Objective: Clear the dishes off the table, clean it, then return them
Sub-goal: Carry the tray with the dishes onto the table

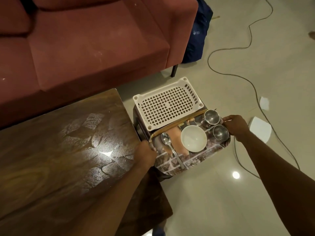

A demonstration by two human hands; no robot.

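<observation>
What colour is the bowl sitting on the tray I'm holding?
White: the bowl is plain white, seen clearly in the head view, on the picture-printed tray.

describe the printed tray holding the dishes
The tray is a rounded rectangle with a low rim and a glossy printed picture, brick-like along its near side. It sits about level over a dark stool beside the wooden table, next to a white grid crate. The left hand grips its left rim, the right hand its right rim. It carries a white bowl, a spoon and two steel cups.
</observation>
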